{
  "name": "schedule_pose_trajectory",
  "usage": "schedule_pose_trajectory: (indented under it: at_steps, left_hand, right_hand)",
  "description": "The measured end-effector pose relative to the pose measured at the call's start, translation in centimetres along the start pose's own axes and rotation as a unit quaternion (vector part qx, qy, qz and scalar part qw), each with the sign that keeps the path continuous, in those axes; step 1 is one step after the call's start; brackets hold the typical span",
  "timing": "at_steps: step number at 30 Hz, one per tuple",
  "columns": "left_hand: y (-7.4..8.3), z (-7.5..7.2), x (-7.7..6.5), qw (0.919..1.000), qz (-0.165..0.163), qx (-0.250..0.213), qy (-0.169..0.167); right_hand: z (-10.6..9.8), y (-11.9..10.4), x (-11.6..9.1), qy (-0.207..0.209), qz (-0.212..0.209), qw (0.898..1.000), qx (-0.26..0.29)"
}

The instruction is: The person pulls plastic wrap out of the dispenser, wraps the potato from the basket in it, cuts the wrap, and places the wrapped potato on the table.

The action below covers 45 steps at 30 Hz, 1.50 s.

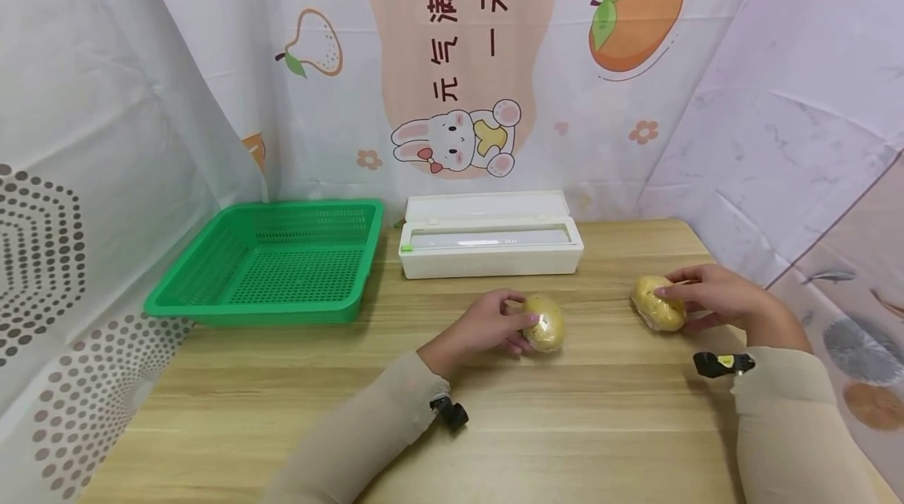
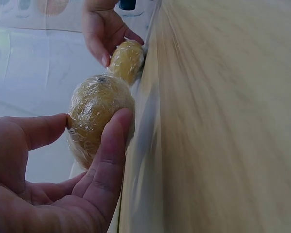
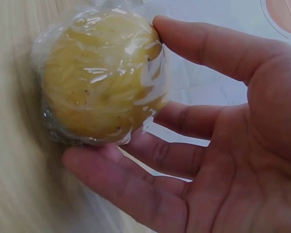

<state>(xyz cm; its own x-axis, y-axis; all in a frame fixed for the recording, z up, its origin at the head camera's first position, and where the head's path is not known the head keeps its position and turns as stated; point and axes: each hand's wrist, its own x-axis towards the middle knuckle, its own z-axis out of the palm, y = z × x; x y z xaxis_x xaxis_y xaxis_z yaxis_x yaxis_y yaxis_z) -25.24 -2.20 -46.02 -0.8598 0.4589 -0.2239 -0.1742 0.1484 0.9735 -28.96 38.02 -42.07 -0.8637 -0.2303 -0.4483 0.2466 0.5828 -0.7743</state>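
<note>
Two yellow potatoes wrapped in clear plastic film are in view. My left hand [image 1: 487,325] pinches one potato [image 1: 545,323] between thumb and fingers, near the middle of the table. In the left wrist view this potato [image 2: 97,109] shows wrinkled film and a dark spot. Over on the right, my right hand [image 1: 727,298] holds the other potato [image 1: 658,305] by its right side. Seen from the right wrist, thumb and fingers go round that potato [image 3: 97,77], and loose film sticks out at its edge. Whether either potato touches the table is hard to tell.
A white cling film dispenser [image 1: 492,262] with its lid raised stands at the table's back. Left of it sits a green plastic basket [image 1: 264,312]. Printed curtains [image 1: 318,127] hang behind and beside the wooden table [image 1: 565,425].
</note>
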Motion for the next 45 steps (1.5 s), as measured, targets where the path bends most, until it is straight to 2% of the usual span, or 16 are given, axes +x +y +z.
schedule_pose_trajectory:
  at_steps: [21,27,38,45]
  left_hand:
    - [1.1,4.2,4.6,0.9995,-0.002,-0.012,0.029]
    - [1.3,5.5,5.6,0.9992,-0.012,-0.010,0.036]
    - [1.7,7.6,7.4,0.9985,-0.003,0.006,0.054]
    - [1.8,9.2,8.3,0.9969,-0.009,0.003,0.079]
  right_hand:
    - [-0.3,0.2,0.5,0.000,-0.011,1.000,0.012]
    - [0.0,0.0,0.4,0.009,-0.009,1.000,0.015]
    - [0.0,-0.1,0.5,0.019,-0.016,1.000,0.014]
    - [0.2,0.0,0.7,0.033,-0.017,0.999,0.024]
